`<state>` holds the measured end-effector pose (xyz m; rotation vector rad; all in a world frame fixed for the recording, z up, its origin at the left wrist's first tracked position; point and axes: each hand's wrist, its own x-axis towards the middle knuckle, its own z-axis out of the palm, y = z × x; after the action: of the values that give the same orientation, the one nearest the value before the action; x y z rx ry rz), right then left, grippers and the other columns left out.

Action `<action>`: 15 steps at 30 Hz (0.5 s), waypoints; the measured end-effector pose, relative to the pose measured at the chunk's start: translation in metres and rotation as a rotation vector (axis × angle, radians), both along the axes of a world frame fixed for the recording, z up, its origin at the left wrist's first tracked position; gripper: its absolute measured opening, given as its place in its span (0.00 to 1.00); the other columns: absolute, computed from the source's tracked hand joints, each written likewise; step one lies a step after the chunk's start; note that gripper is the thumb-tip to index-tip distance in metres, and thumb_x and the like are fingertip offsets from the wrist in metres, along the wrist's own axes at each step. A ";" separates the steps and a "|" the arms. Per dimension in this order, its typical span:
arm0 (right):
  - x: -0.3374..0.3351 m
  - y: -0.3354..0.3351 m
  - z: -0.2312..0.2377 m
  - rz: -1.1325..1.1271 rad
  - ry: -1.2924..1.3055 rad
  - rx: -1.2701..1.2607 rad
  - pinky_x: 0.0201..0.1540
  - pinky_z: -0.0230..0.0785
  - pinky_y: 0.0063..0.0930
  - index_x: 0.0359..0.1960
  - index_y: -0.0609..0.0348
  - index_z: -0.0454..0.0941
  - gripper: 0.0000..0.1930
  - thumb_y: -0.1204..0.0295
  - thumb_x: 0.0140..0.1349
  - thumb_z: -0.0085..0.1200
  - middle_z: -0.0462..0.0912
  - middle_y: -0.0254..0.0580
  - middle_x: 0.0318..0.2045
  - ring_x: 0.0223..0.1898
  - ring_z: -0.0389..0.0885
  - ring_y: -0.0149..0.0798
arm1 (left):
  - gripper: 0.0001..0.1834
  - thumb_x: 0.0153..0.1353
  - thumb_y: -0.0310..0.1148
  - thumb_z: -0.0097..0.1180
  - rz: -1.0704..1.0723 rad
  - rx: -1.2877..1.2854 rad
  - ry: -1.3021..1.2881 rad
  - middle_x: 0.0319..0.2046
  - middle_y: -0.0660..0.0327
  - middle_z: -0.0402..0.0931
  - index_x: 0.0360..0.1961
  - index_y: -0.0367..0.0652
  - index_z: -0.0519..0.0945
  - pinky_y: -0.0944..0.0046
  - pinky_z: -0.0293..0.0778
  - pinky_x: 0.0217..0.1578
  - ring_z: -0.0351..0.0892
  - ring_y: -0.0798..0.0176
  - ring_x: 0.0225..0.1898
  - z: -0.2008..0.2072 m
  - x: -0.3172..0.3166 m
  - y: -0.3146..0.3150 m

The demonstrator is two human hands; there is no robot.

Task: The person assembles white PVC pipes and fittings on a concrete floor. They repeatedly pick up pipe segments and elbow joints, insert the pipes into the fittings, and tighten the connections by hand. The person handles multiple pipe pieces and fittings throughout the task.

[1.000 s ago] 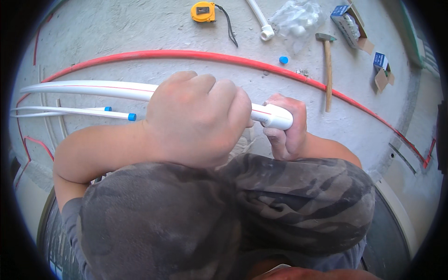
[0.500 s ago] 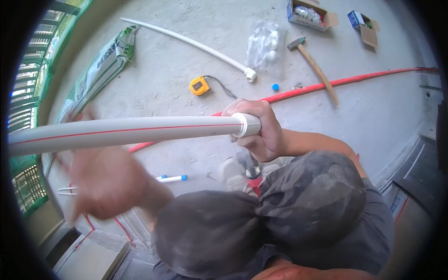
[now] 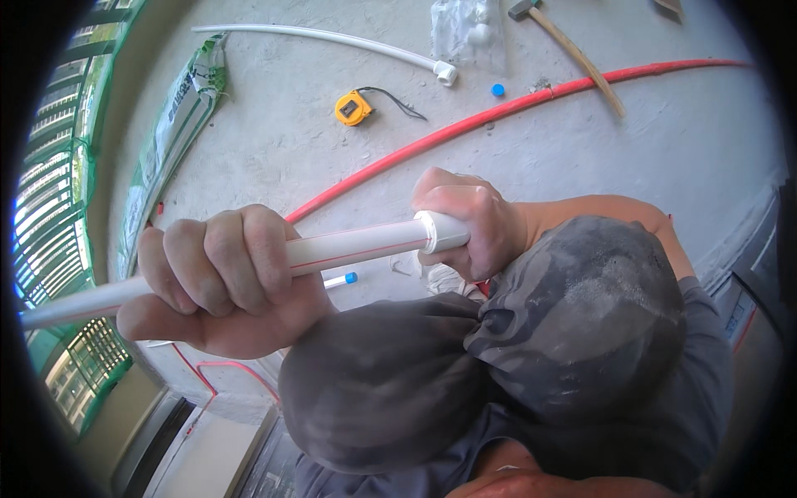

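A white plastic pipe (image 3: 357,249) with a thin red stripe runs across in front of my knees, its far part reaching the left rim. My left hand (image 3: 228,278) is wrapped round it, fingers over the top and thumb beneath. At its right end sits a white pipe fitting (image 3: 444,232), which my right hand (image 3: 477,220) grips with closed fingers. Part of the fitting is hidden in that hand.
On the concrete floor lie a yellow tape measure (image 3: 353,108), a blue cap (image 3: 498,90), a hammer (image 3: 581,60), a bag of white fittings (image 3: 469,35) and another white pipe (image 3: 332,43) with an elbow. A red conduit (image 3: 465,124) crosses behind. Green netting (image 3: 75,166) covers the railing at left.
My left hand has come up from below the pipe and closed round it. The pipe now slopes down more to the left. My right hand stays on the fitting, and the view has shifted.
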<state>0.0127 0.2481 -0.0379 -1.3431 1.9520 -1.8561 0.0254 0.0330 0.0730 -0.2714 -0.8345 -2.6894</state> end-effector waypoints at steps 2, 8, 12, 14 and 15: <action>0.002 -0.002 0.000 -0.006 -0.032 -0.012 0.40 0.76 0.47 0.56 0.62 0.66 0.33 0.77 0.53 0.75 0.78 0.54 0.41 0.38 0.83 0.56 | 0.23 0.71 0.47 0.66 0.005 0.018 0.029 0.13 0.73 0.64 0.23 0.54 0.69 0.70 0.64 0.11 0.58 0.76 0.09 0.000 0.001 0.002; 0.009 -0.006 -0.009 -0.075 -0.022 -0.191 0.37 0.76 0.43 0.51 0.65 0.73 0.27 0.78 0.51 0.75 0.79 0.53 0.41 0.39 0.83 0.53 | 0.23 0.72 0.47 0.65 -0.035 0.039 0.065 0.12 0.73 0.64 0.23 0.54 0.69 0.71 0.64 0.10 0.59 0.77 0.09 -0.001 0.001 0.001; 0.009 -0.004 -0.010 -0.096 0.024 -0.196 0.34 0.75 0.44 0.55 0.64 0.68 0.31 0.77 0.53 0.75 0.79 0.53 0.40 0.37 0.83 0.53 | 0.24 0.72 0.49 0.64 -0.037 0.026 0.057 0.11 0.73 0.64 0.23 0.53 0.69 0.71 0.65 0.10 0.59 0.77 0.09 -0.002 0.000 0.002; 0.008 -0.005 -0.010 -0.092 0.062 -0.210 0.33 0.75 0.46 0.57 0.63 0.65 0.34 0.76 0.53 0.75 0.78 0.54 0.40 0.35 0.83 0.54 | 0.24 0.73 0.49 0.63 -0.026 0.019 0.057 0.11 0.73 0.63 0.23 0.54 0.68 0.71 0.65 0.09 0.58 0.77 0.08 -0.001 0.001 0.002; 0.005 -0.003 -0.006 -0.060 0.081 -0.172 0.33 0.75 0.47 0.60 0.62 0.62 0.37 0.77 0.53 0.76 0.78 0.56 0.41 0.35 0.83 0.56 | 0.24 0.72 0.49 0.63 -0.021 0.011 0.058 0.11 0.73 0.63 0.23 0.54 0.68 0.71 0.65 0.09 0.58 0.77 0.08 0.001 0.003 0.002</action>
<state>0.0179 0.2450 -0.0442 -1.4424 1.9288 -2.0707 0.0284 0.0349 0.0742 -0.3562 -0.8035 -2.6910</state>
